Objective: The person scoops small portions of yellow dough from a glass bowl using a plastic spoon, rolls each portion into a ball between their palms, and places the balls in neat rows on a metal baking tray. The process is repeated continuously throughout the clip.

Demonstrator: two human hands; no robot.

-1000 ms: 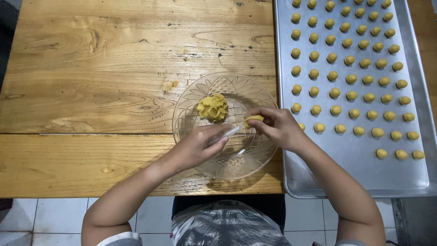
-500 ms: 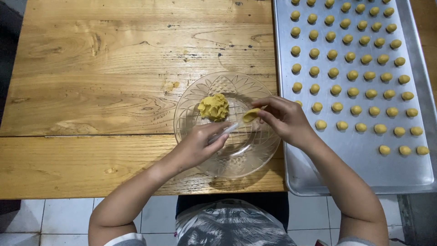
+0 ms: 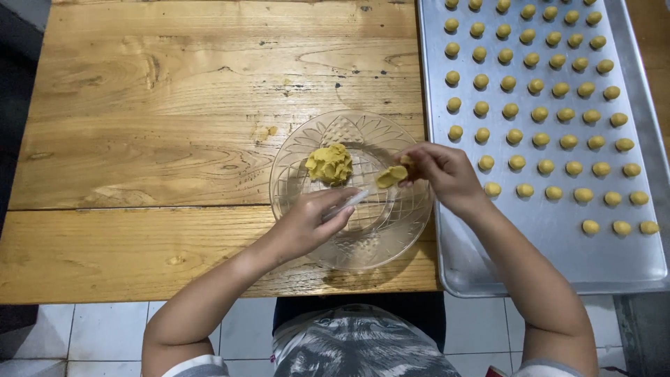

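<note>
Wooden, grainy surface [image 3: 174,105], then a patterned glass bowl [image 3: 307,139] holding a crumbly yellow dough lump [image 3: 329,163]. Left hand [image 3: 310,223] grips a clear spoon [image 3: 349,202] (smeared dough on it); right hand [image 3: 443,171] pinches a small dough piece [image 3: 392,175] above the bowl. Smooth dough balls [image 3: 544,112] dot the metal tray [image 3: 544,258].

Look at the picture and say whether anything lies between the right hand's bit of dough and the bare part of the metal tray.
Nothing visible does. The right hand holds a small bit of dough over the glass bowl, right beside the metal tray. Only the bowl's rim and the tray's raised edge lie between; the dough balls sit farther up the tray.
</note>
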